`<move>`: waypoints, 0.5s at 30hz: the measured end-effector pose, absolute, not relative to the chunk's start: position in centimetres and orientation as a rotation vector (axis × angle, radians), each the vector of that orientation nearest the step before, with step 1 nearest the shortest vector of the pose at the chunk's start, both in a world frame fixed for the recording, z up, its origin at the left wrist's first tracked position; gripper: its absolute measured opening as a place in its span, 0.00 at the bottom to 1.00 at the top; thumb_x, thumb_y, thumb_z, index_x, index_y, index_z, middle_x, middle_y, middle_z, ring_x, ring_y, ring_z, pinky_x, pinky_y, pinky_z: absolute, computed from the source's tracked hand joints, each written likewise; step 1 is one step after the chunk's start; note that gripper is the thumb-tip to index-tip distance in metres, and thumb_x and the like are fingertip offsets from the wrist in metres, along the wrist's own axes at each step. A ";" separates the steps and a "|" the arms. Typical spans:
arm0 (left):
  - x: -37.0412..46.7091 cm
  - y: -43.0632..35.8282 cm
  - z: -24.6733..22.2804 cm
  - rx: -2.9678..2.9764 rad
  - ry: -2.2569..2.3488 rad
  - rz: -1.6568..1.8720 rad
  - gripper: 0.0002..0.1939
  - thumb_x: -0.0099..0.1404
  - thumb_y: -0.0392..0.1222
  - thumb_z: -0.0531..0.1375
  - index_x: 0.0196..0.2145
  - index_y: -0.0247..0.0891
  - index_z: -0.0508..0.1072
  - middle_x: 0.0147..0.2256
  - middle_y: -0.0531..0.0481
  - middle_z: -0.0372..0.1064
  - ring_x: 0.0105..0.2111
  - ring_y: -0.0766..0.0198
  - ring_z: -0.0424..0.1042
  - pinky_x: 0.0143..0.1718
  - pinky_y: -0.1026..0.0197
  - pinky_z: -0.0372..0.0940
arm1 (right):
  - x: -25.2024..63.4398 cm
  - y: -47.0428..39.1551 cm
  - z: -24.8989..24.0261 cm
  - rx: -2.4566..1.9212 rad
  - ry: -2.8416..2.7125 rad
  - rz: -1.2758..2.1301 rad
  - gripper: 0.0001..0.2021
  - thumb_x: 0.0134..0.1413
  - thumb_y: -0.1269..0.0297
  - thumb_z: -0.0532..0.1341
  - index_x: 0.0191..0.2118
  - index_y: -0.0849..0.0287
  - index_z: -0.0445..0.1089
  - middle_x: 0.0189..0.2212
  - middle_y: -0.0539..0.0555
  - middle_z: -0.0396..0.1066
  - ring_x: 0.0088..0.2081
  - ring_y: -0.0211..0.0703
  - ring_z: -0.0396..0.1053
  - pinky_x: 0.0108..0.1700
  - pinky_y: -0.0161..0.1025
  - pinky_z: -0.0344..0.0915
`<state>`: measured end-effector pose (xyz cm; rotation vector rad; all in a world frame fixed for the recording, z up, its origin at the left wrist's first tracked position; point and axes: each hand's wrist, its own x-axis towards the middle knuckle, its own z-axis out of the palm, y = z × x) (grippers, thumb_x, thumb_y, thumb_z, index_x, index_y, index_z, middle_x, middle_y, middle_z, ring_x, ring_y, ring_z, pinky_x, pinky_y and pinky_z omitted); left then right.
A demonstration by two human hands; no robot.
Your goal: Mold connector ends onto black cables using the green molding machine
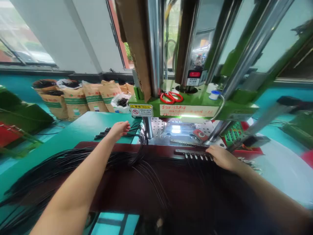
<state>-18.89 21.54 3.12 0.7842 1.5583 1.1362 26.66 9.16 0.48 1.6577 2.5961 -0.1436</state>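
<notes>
My left hand (118, 131) is over the green tabletop, its fingers loosely bent and apart, with nothing plainly between them. Black cables (133, 131) pass beside and behind its fingertips. To its left lie several black cable ends (101, 133). My right hand (222, 157) grips the right end of a slim metal bar fixture (181, 152) at the edge of the dark red board. A row of metal connectors (198, 157) sticks out of this bar, with thin black cables hanging toward me. Behind it, a second metal bar (188, 143) lies on the press bed.
A green press (151, 98) with steel columns stands ahead, red-handled scissors (171, 97) on its ledge. Long black cables (61, 160) sprawl across the dark red board (117, 192). A red bin (246, 153) is at the right; paper sacks (75, 101) stand at the back left.
</notes>
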 end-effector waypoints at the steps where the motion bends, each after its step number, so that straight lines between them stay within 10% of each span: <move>1: -17.3 20.1 3.9 0.857 1.474 1.103 0.10 0.56 0.42 0.58 0.26 0.31 0.68 0.19 0.52 0.64 0.17 0.72 0.61 0.17 0.70 0.55 | 26.4 9.3 1.0 1.662 2.548 -0.171 0.20 0.41 0.80 0.49 0.42 0.65 0.67 0.38 0.61 0.66 0.43 0.49 0.63 0.46 0.42 0.57; 7: -5.3 6.8 2.8 1.174 0.757 0.350 0.18 0.55 0.49 0.58 0.37 0.30 0.68 0.30 0.43 0.70 0.27 0.65 0.69 0.29 0.61 0.63 | 25.3 11.2 4.8 1.698 2.408 -0.329 0.14 0.36 0.79 0.51 0.30 0.62 0.70 0.33 0.58 0.68 0.36 0.47 0.66 0.35 0.37 0.58; 15: 3.5 2.1 -1.0 0.778 0.735 0.417 0.27 0.45 0.43 0.66 0.41 0.30 0.63 0.33 0.45 0.68 0.29 0.69 0.68 0.34 0.64 0.60 | 24.1 13.5 8.5 1.880 2.450 -0.496 0.13 0.35 0.76 0.53 0.29 0.59 0.71 0.30 0.51 0.71 0.34 0.43 0.67 0.31 0.32 0.57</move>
